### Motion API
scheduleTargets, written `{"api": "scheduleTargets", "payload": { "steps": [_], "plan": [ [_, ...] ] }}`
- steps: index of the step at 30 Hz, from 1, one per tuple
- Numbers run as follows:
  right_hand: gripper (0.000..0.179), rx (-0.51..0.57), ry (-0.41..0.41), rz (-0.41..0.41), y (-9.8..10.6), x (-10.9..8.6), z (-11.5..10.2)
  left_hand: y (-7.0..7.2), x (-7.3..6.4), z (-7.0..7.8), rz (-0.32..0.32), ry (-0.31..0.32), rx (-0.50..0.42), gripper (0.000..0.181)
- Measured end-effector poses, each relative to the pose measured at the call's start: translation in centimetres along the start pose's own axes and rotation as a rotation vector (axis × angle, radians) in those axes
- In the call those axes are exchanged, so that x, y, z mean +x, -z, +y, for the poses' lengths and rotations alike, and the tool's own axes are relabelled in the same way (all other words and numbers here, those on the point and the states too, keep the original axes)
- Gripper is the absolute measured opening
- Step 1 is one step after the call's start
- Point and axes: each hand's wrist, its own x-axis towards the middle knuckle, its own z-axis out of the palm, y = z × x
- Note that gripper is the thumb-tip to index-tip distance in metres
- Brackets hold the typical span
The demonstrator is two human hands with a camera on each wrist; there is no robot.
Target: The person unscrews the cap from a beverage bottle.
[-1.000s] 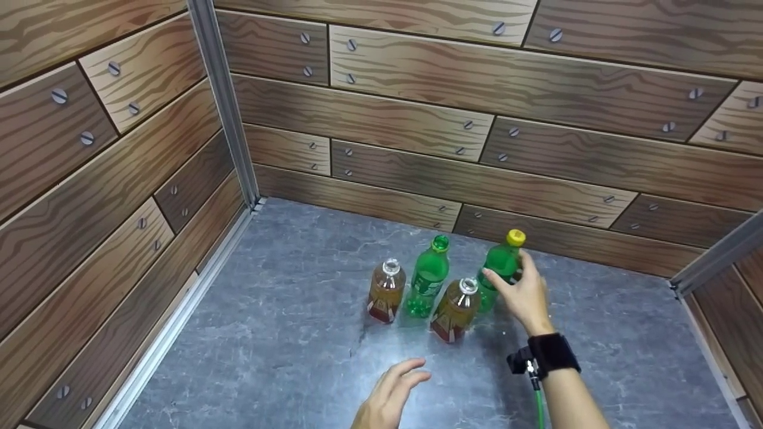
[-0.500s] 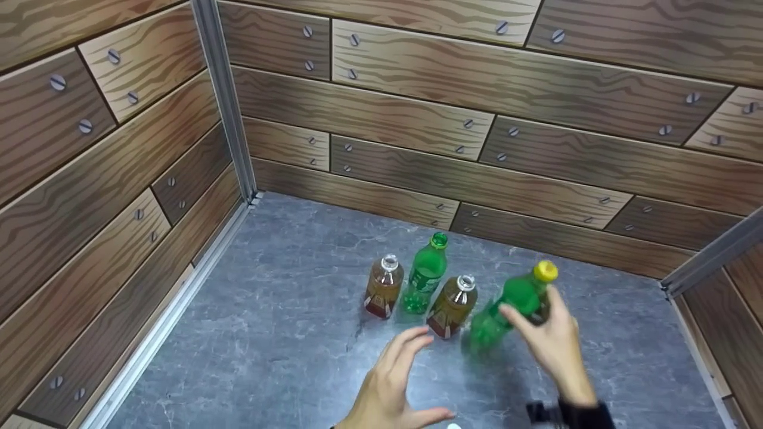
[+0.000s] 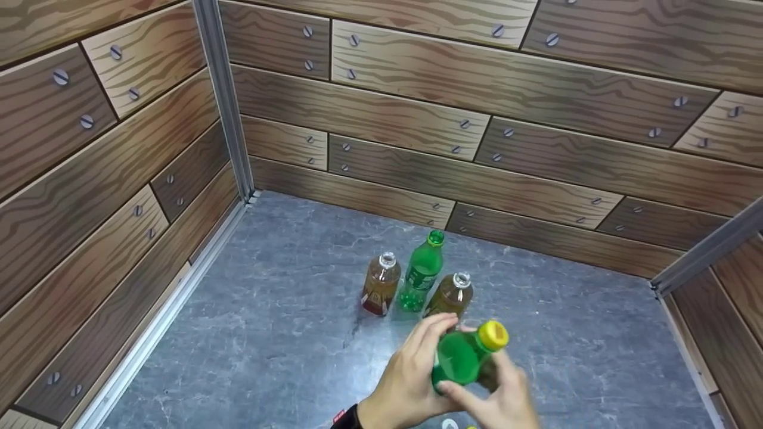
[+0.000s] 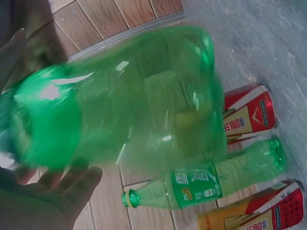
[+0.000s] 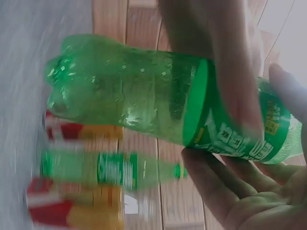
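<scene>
A green plastic bottle (image 3: pixel 459 357) with a yellow cap (image 3: pixel 493 335) is held tilted above the grey floor, cap toward the right. My right hand (image 3: pixel 509 396) grips it; in the right wrist view those fingers wrap the green label (image 5: pixel 240 129). My left hand (image 3: pixel 411 375) curls round its left side, blurred where it crosses the bottle in the right wrist view. Behind the hands stand an uncapped green bottle (image 3: pixel 423 268) and two uncapped brown-tinted bottles, the left one (image 3: pixel 381 286) fully seen and the right one (image 3: pixel 454 293) partly hidden by my left hand.
Wood-patterned walls (image 3: pixel 357 107) enclose the grey marbled floor (image 3: pixel 256 328) at the back and both sides. A small white ring (image 3: pixel 450 423) and a yellow bit (image 3: pixel 471 426) lie at the lower edge. Metal strips (image 3: pixel 223 101) run along the corners.
My right hand has lifted the capped green bottle from beside the right brown bottle and brought it nearer. My left hand has moved in and closed round it. The other bottles stay put.
</scene>
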Motion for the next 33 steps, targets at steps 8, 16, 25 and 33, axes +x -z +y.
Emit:
{"api": "scheduleTargets", "payload": {
  "steps": [8, 16, 25, 33],
  "plan": [
    [0.074, -0.074, 0.028, 0.007, 0.3, -0.6, -1.2, 1.1, -0.1, 0.5, -0.026, 0.039, -0.069, 0.081],
    [0.064, -0.117, 0.291, 0.102, 4.9, 1.3, -2.5, 2.2, 0.1, -0.3, 0.014, 0.026, 0.125, 0.087],
    [0.041, -0.226, 0.279, 0.131, 5.2, 2.4, -3.8, 2.5, 0.0, -0.8, -0.014, -0.005, 0.225, 0.086],
    [0.037, -0.245, 0.256, 0.084, 5.1, 2.5, -3.9, 2.6, 0.1, -0.9, -0.006, -0.015, 0.254, 0.082]
  ]
}}
